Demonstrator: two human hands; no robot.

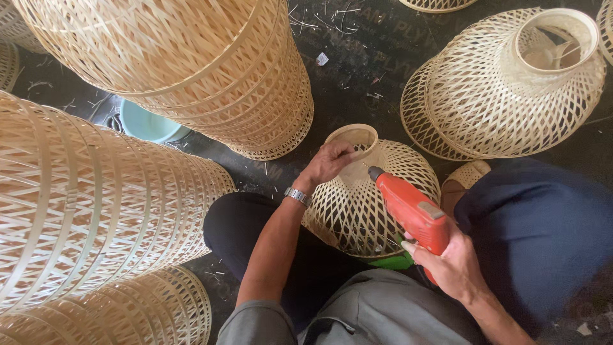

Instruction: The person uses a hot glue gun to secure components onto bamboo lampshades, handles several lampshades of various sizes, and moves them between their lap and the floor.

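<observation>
A woven bamboo lampshade [364, 204] lies between my knees, its round neck ring pointing up and left. My left hand [329, 163], with a metal watch on the wrist, grips the rim of that neck ring. My right hand [450, 262] holds a red power drill [412, 211]. The drill's tip rests against the shade just below the neck ring, next to my left fingers.
Tall stacks of the same woven shades stand at top centre [191, 70] and at left [89, 211]. Another stack of shades [511, 96] sits at upper right. A pale blue bowl [148, 123] shows between the stacks. Bamboo slivers litter the dark floor [357, 64].
</observation>
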